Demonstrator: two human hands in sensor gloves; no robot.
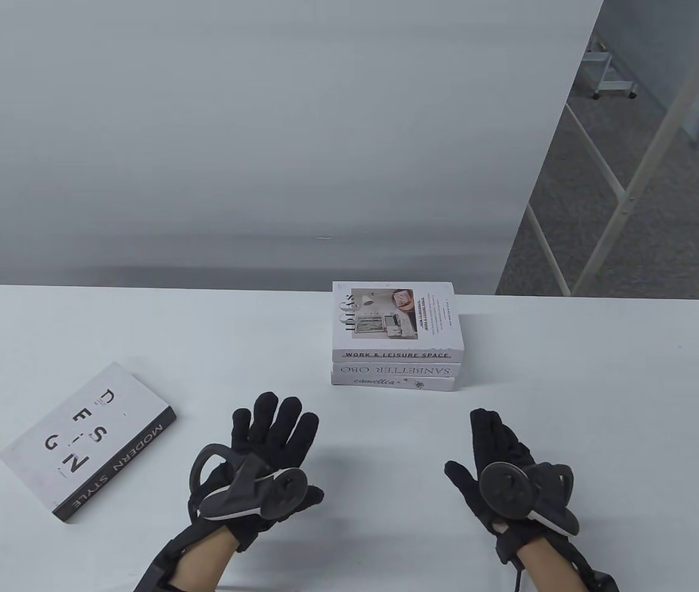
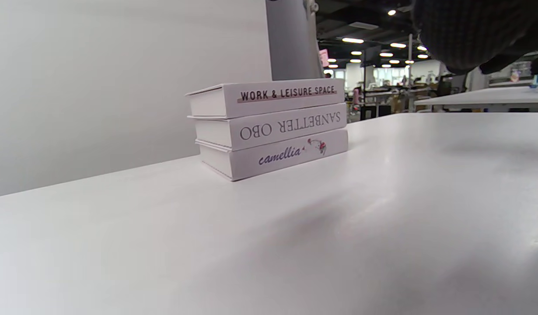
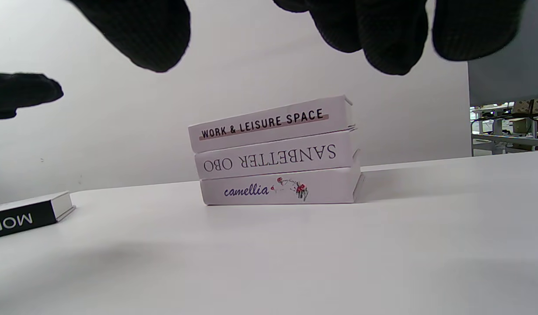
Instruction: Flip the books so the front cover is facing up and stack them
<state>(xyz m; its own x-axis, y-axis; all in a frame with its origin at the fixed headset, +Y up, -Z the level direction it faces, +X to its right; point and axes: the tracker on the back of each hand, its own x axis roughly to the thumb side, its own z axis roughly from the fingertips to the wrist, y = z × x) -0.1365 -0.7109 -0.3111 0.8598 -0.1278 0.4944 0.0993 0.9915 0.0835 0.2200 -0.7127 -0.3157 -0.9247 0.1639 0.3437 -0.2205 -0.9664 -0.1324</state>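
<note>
A stack of three white books (image 1: 395,336) stands at the table's far middle, spines toward me: "Work & Leisure Space" on top with its printed cover up, "Sanbetter Oro" upside down in the middle, "camellia" at the bottom. The stack also shows in the left wrist view (image 2: 269,127) and the right wrist view (image 3: 277,151). A fourth book, "Design / Modern Style" (image 1: 87,441), lies flat at the left, cover up; its black spine shows in the right wrist view (image 3: 26,216). My left hand (image 1: 275,431) and right hand (image 1: 497,450) hover open and empty in front of the stack, touching nothing.
The white table (image 1: 571,382) ends at a rounded far edge just behind the stack. A grey partition wall stands beyond it. Metal frame legs (image 1: 627,203) and carpet floor lie off the table's far right.
</note>
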